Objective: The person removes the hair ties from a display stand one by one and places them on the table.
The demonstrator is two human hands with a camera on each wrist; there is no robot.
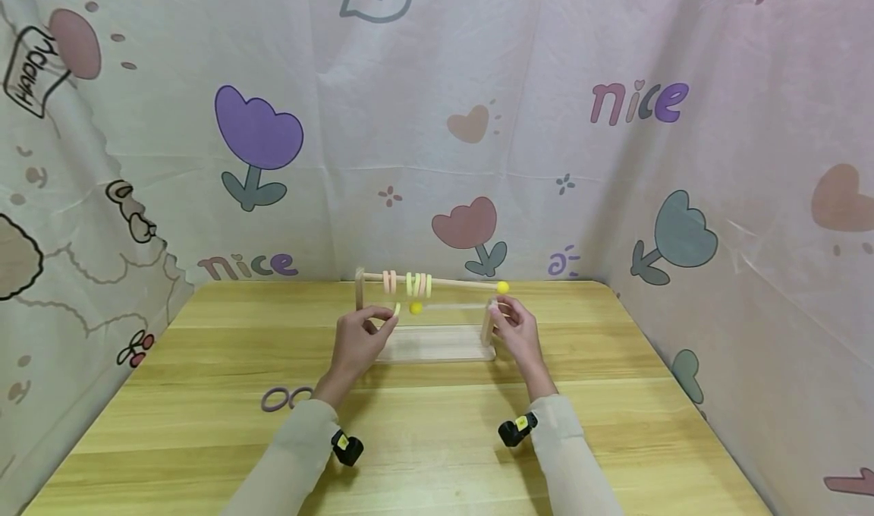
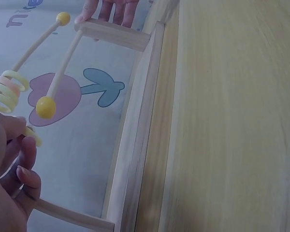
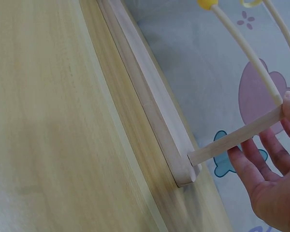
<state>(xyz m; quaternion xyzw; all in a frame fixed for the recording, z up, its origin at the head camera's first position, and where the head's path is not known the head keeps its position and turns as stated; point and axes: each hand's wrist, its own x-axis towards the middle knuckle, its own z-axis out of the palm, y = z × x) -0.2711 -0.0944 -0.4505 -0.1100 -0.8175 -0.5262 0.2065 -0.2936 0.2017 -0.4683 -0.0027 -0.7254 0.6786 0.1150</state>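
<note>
My left hand [image 1: 360, 339] pinches a pale yellow ring [image 2: 34, 137] between thumb and fingers. The ring is close to the yellow ball [image 1: 416, 308] that ends the front rod [image 1: 454, 306] of a wooden stand [image 1: 437, 345]. With my right hand [image 1: 521, 335] I hold the top of the stand's right post [image 3: 237, 136], where that rod is fixed. Behind it, a second rod [image 1: 460, 282] runs from the left post [image 1: 359, 292] to another yellow ball [image 1: 503, 287]. Several pink and yellow rings [image 1: 419, 284] hang on this rear rod.
Two purple loops [image 1: 275, 399] lie on the wooden table [image 1: 423, 440], left of the stand; my left forearm partly covers one. A patterned cloth [image 1: 382, 121] hangs behind the table and at its sides.
</note>
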